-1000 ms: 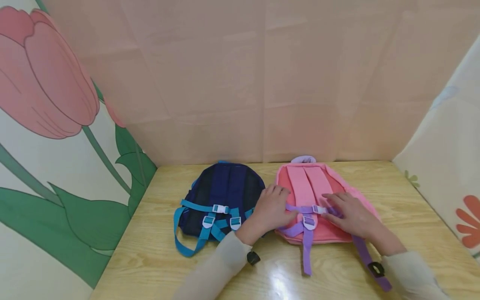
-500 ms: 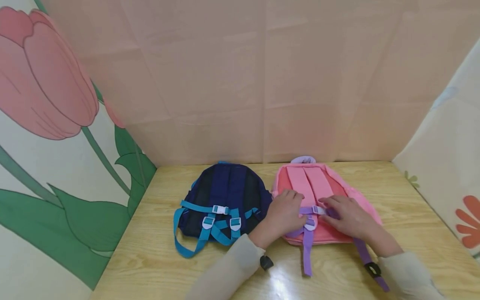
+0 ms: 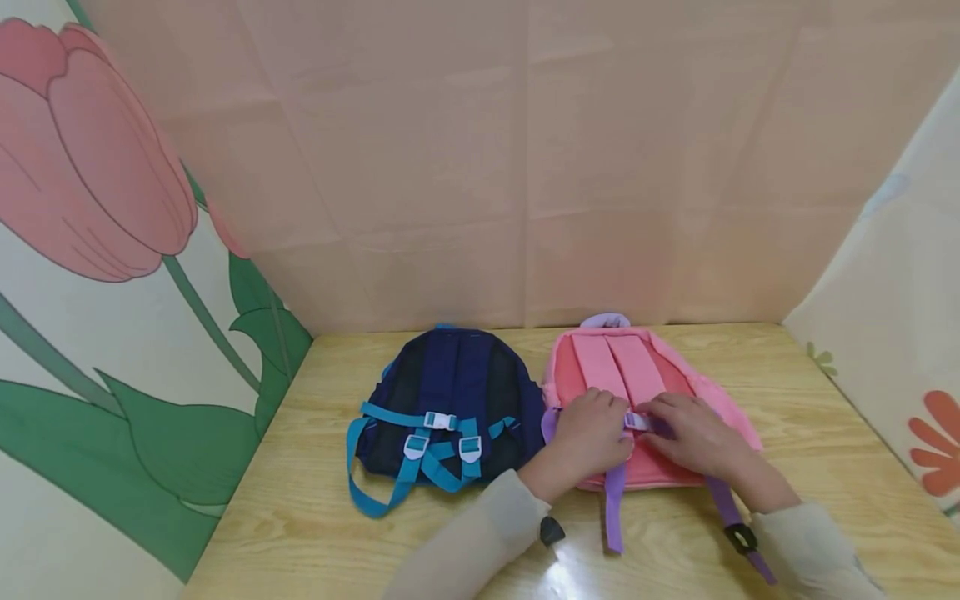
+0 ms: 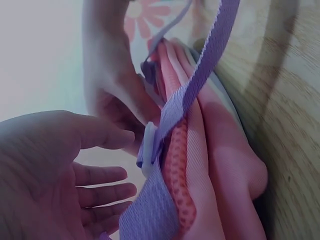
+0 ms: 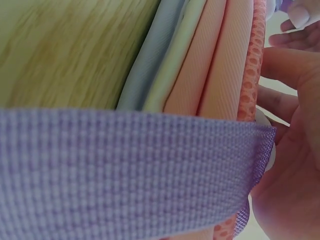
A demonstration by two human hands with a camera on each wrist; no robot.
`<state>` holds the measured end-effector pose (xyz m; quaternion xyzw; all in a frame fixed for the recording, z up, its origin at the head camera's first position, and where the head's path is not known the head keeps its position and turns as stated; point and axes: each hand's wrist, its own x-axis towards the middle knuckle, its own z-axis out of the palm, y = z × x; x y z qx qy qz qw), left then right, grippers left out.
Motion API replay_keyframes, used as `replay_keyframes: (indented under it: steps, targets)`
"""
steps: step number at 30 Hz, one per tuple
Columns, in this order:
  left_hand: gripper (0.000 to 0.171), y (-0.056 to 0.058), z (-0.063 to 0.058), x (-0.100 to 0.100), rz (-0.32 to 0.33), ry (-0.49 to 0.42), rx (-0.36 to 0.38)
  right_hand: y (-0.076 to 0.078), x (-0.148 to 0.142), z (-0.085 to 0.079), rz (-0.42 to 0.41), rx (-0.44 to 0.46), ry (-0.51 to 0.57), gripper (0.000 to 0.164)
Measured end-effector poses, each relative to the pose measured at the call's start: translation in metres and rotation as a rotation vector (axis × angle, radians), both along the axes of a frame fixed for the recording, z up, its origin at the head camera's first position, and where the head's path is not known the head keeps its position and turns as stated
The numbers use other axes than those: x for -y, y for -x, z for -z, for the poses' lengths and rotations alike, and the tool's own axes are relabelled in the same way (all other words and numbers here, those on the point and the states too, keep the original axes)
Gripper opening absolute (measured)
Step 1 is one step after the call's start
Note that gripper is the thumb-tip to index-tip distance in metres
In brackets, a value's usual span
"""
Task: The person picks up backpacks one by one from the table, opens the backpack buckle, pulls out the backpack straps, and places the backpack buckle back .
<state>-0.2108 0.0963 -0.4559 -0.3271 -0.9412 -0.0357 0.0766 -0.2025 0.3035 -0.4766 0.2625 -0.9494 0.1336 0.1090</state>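
Observation:
A pink backpack (image 3: 678, 471) lies back side up on the table, with purple straps and a white buckle (image 3: 637, 422) across its middle. My left hand (image 3: 594, 429) is over the left part of this strap. In the left wrist view, its thumb and fingers are relaxed and apart, close to a white plastic strap fitting (image 4: 148, 145). At the buckle's right end is my right hand (image 3: 693, 437), thumb below and fingers above. In the right wrist view its fingers reach to the backpack's mesh panel (image 5: 248, 95); I cannot tell whether they pinch the buckle.
A dark blue backpack (image 3: 408, 350) with teal straps and a buckled white clip lies on the left, beside the pink one. Both rest on a wooden table (image 3: 300, 467) against a pinkish cloth backdrop (image 3: 525, 167). A loose purple strap (image 3: 613, 517) hangs toward the front.
My left hand has moved right, from the pink backpack's left edge to the buckle area. My right hand has stayed at the buckle, its thumb and fingers drawing slightly closer. The blue backpack stays put.

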Motion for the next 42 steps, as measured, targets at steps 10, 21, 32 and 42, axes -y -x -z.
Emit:
replay_keyframes:
  steps: [10,21,32,42]
  targets:
    - [0.021,-0.007,-0.009,-0.006,-0.058,0.014,-0.083,0.004,-0.001,0.004,-0.061,-0.082,0.009,0.027]
    - [0.018,0.001,0.0,-0.017,-0.074,0.04,-0.03,0.006,-0.004,0.008,-0.075,-0.089,0.06,0.026]
    - [0.009,0.008,0.01,-0.013,-0.131,-0.017,0.022,0.005,-0.005,0.008,-0.082,-0.081,0.099,0.027]
    - [0.007,0.013,0.017,-0.008,-0.099,-0.036,-0.004,0.006,-0.005,0.012,-0.105,-0.123,0.136,0.028]
